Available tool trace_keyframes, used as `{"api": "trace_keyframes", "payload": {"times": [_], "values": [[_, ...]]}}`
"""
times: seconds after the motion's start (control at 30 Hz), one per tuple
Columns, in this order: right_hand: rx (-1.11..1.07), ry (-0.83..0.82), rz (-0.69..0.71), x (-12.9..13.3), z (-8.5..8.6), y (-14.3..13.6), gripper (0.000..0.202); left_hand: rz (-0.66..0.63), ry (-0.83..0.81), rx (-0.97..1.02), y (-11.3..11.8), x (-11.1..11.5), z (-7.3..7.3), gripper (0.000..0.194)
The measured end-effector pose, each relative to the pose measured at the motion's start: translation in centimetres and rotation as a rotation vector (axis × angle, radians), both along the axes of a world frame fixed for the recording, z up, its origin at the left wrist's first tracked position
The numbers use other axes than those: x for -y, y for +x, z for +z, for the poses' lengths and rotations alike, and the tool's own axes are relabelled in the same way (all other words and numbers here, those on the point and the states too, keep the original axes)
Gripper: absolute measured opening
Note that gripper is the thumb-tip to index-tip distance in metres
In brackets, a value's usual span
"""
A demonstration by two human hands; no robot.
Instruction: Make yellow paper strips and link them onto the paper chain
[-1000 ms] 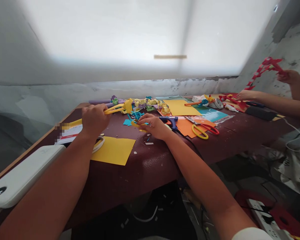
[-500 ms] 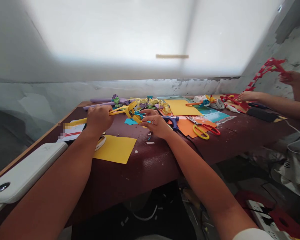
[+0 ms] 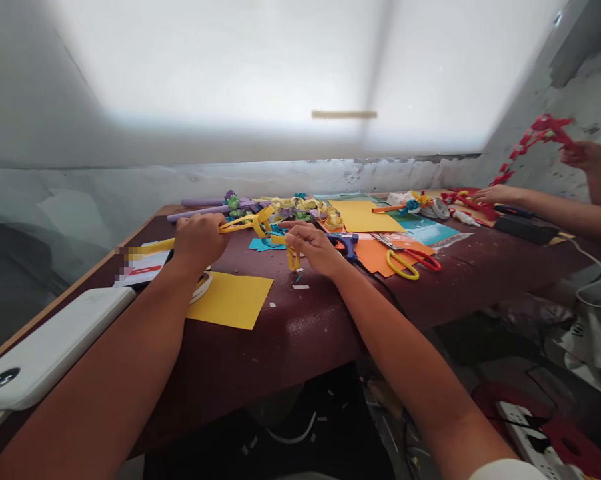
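Note:
My left hand (image 3: 200, 240) is closed round a yellow paper stick, whose tail sticks out to the left past the fist. From its right side runs a yellow paper strip chain (image 3: 263, 221) with loops. My right hand (image 3: 313, 245) pinches the chain's other end, and a yellow loop (image 3: 293, 259) hangs below its fingers. Under the hands lie a yellow paper sheet (image 3: 233, 300), blue paper pieces (image 3: 263, 245) and small white scraps. Just right of my right hand is a blue glue gun (image 3: 347, 245), partly hidden.
Scissors with yellow and red handles (image 3: 405, 263) rest on orange paper (image 3: 375, 257). Curled paper decorations (image 3: 305, 207) line the back. A white power bank (image 3: 55, 347) lies at left. At right, another person's hands (image 3: 580, 157) hold a red paper chain (image 3: 517, 147).
My right hand has shifted slightly right, drawing the chain's end with it, and a loop now dangles below the fingers. My left hand has hardly moved.

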State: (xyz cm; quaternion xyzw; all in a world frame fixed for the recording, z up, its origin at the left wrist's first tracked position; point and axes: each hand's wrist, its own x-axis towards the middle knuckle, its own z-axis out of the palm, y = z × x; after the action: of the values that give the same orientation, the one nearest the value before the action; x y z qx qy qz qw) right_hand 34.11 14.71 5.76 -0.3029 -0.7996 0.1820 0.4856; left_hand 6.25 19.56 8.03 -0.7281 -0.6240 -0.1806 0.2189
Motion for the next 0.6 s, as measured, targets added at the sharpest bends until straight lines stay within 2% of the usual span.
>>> {"api": "trace_keyframes", "payload": {"times": [0.13, 0.37, 0.6], "values": [[-0.061, 0.012, -0.037, -0.32, 0.03, 0.36, 0.047, -0.001, 0.02, -0.024, 0.02, 0.23, 0.11, 0.037], [-0.159, 0.054, -0.153, -0.66, 0.21, 0.73, 0.048, -0.025, 0.121, -0.057, -0.23, 0.1, -0.31, 0.037], [-0.283, 0.046, -0.222, -0.65, 0.26, 0.85, 0.051, -0.06, 0.132, -0.062, -0.59, 0.03, -0.45, 0.035]]}}
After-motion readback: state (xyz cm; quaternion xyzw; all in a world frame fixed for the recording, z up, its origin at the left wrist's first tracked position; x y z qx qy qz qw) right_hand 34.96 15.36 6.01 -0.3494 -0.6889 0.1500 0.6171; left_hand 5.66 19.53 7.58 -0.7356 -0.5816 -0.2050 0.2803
